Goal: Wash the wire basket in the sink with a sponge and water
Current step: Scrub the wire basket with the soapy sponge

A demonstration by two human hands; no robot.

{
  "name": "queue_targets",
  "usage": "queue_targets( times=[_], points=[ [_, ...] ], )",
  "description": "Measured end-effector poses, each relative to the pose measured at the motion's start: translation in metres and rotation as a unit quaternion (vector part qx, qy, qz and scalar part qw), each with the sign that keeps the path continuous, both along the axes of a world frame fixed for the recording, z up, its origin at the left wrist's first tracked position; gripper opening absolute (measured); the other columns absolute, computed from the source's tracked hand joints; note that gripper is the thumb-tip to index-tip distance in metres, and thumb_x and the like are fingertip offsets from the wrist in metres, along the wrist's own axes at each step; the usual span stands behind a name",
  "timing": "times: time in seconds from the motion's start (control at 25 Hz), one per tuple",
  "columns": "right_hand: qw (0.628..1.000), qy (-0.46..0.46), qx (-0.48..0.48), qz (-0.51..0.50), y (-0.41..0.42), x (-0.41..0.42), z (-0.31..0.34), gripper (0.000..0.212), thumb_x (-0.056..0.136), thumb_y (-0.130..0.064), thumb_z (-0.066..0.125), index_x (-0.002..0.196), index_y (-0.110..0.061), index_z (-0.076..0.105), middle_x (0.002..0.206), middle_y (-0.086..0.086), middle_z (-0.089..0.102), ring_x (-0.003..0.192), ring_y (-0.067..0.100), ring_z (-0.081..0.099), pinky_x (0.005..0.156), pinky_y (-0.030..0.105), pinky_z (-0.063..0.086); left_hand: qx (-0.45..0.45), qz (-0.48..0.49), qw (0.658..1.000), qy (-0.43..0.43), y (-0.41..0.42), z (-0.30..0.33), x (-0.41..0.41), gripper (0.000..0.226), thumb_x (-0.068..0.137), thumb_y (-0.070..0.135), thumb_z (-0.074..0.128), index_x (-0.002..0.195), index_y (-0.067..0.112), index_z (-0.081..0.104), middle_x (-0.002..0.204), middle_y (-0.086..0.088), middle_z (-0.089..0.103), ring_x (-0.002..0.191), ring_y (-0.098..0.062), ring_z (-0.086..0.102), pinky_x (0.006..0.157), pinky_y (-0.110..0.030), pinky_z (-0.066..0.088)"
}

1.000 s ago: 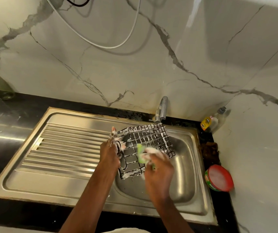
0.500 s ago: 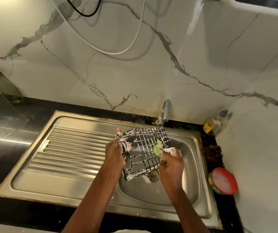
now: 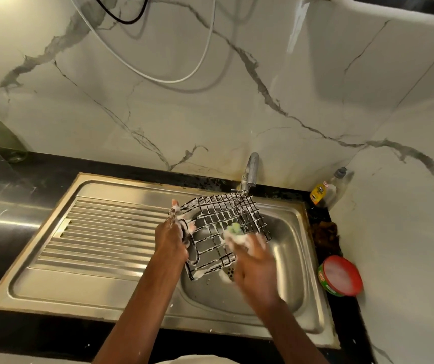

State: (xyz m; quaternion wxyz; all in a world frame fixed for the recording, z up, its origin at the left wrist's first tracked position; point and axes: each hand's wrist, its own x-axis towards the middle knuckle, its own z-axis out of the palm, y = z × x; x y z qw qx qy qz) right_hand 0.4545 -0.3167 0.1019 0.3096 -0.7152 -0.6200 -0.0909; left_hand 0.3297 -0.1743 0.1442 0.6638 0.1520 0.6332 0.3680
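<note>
A black wire basket [image 3: 223, 214], streaked with white suds, is held tilted over the steel sink bowl [image 3: 289, 258]. My left hand [image 3: 171, 240] grips the basket's left edge. My right hand [image 3: 255, 261] is blurred and closed on a soapy green sponge [image 3: 234, 229], which presses against the basket's mesh near its right side. The tap [image 3: 250, 170] stands just behind the basket; no water stream shows.
A ribbed drainboard [image 3: 100, 232] lies left of the bowl. On the black counter at the right are a red-rimmed soap tub [image 3: 340, 275], a brown scrubber [image 3: 325, 232] and a yellow-labelled bottle [image 3: 321, 191]. Marble walls stand behind and to the right.
My right hand with the sponge has slid across the mesh, first to the right and up, then back down a little. My left hand keeps its hold on the basket.
</note>
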Motion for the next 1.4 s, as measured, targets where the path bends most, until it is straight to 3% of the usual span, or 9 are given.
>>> queue_targets(
  times=[0.08,0.36,0.44,0.64,0.8,1.0,1.12,1.28,1.4],
  points=[
    [0.991,0.082,0.025,-0.104,0.011,0.017,0.007,0.047,0.081,-0.013,0.044,0.116,-0.018,0.074,0.101,0.010,0.072,0.087,0.016,0.059,0.065,0.028,0.060,0.014,-0.003,1.000,-0.002,-0.003,0.001,0.003,0.038,0.096,0.037,0.069,0.069,0.013,0.060,0.051,0.000,0.050,0.043,-0.010,0.040,0.048,-0.026,0.031],
    [0.996,0.045,0.046,-0.055,0.014,0.008,0.002,0.038,0.079,0.002,0.055,0.103,-0.015,0.078,0.100,0.006,0.074,0.085,0.020,0.064,0.065,0.031,0.061,0.010,0.000,1.000,-0.005,0.001,0.005,0.004,0.039,0.097,0.037,0.067,0.068,0.013,0.060,0.032,0.006,0.045,0.025,-0.004,0.038,0.044,-0.025,0.034],
    [0.982,0.111,0.027,-0.150,0.016,0.018,-0.006,0.045,0.071,0.015,0.065,0.103,-0.013,0.077,0.096,0.004,0.075,0.081,0.021,0.066,0.061,0.038,0.062,0.016,0.004,1.000,0.005,0.001,0.002,0.004,0.036,0.099,0.033,0.065,0.069,0.013,0.062,0.040,0.002,0.049,0.031,-0.008,0.041,0.038,-0.022,0.034],
    [0.997,0.057,0.042,0.007,-0.009,-0.024,-0.002,0.037,0.081,-0.004,0.051,0.105,-0.017,0.076,0.110,0.003,0.072,0.092,0.021,0.065,0.073,0.030,0.058,-0.012,0.019,1.000,-0.004,0.010,-0.007,0.001,0.038,0.092,0.042,0.073,0.070,0.013,0.063,0.063,-0.004,0.058,0.055,-0.014,0.050,0.049,-0.027,0.036],
    [0.978,0.156,0.024,-0.140,0.005,0.000,-0.010,0.044,0.073,0.007,0.057,0.104,-0.018,0.076,0.106,0.004,0.071,0.087,0.024,0.065,0.064,0.039,0.062,-0.024,0.011,1.000,-0.001,0.012,-0.012,-0.001,0.030,0.095,0.034,0.071,0.076,0.011,0.066,0.069,-0.006,0.061,0.059,-0.015,0.052,0.052,-0.027,0.039],
    [0.990,0.103,0.071,-0.068,-0.006,0.003,0.000,0.038,0.082,-0.003,0.054,0.108,-0.022,0.075,0.103,0.002,0.076,0.085,0.018,0.068,0.072,0.029,0.059,-0.055,0.015,0.998,-0.026,0.012,-0.012,-0.001,0.024,0.095,0.029,0.072,0.102,0.006,0.072,0.082,-0.010,0.067,0.079,-0.020,0.063,0.081,-0.036,0.056],
    [0.976,0.155,0.074,-0.132,0.009,0.001,0.009,0.033,0.083,-0.002,0.059,0.105,-0.019,0.076,0.095,-0.002,0.076,0.078,0.014,0.066,0.065,0.031,0.059,-0.019,0.020,0.999,-0.031,0.008,-0.005,0.006,0.020,0.100,0.025,0.065,0.110,0.007,0.069,0.062,-0.006,0.071,0.046,-0.010,0.058,0.055,-0.027,0.041],
    [0.994,0.080,0.069,0.034,-0.007,-0.025,0.001,0.036,0.084,-0.005,0.051,0.105,-0.019,0.078,0.111,-0.001,0.074,0.096,0.021,0.066,0.085,0.030,0.054,-0.018,0.014,0.999,-0.038,0.009,-0.001,0.005,0.024,0.093,0.031,0.073,0.079,0.012,0.066,0.064,-0.004,0.060,0.059,-0.016,0.054,0.056,-0.030,0.044],
    [0.977,0.144,0.055,-0.146,0.004,0.018,-0.006,0.045,0.077,-0.009,0.044,0.103,-0.021,0.079,0.104,0.001,0.075,0.091,0.020,0.064,0.078,0.034,0.058,0.001,-0.001,0.999,-0.051,0.008,-0.006,0.001,0.016,0.100,0.029,0.065,0.095,0.015,0.070,0.053,0.002,0.064,0.059,-0.012,0.051,0.054,-0.025,0.039]
  ],
)
